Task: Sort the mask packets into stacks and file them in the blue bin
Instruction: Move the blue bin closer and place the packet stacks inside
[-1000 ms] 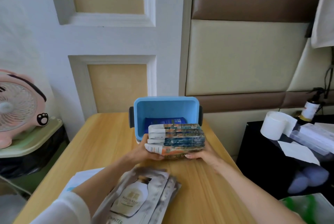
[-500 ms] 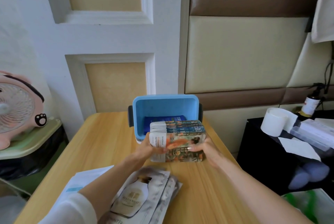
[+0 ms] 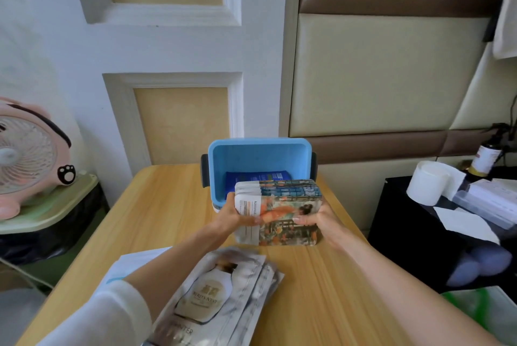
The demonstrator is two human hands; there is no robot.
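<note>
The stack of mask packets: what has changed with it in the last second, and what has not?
The stack of mask packets was tipped upright: earlier its edges faced the camera, now it stands on the table with its printed face showing. The left hand and right hand still grip its sides. The blue bin, the dark blue packet inside and the silver packets did not move.

The silver mask packet [image 3: 207, 298] reads "BIRD'S NEST".

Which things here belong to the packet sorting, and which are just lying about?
Job: colourful packet stack, gripped by left hand and right hand; blue bin; dark blue packets inside it; grey packet stack.
Lying about: pink fan; paper roll; spray bottle.
</note>
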